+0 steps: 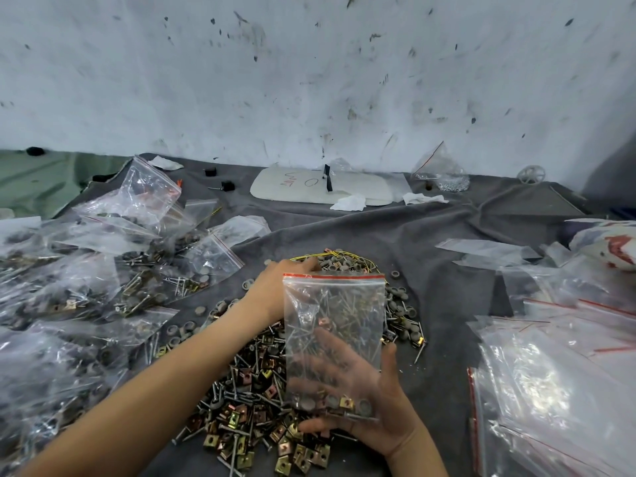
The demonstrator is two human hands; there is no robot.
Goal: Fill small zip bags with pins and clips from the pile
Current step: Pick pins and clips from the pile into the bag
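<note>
Right hand [390,406] holding zip bag [334,315], left hand [275,284] on pile [247,401], filled bags [86,280] nearby

Bare forearms [155,383], left grip [275,290], right grip [371,404].

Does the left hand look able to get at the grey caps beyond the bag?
Likely yes: the left hand rests on the grey caps; the zip bag in the right hand sits nearer, not between them.

Your right hand [385,404] holds a part-filled zip bag [334,321] upright over the pile [247,390] while your left hand [278,284] rests on its far side.
</note>
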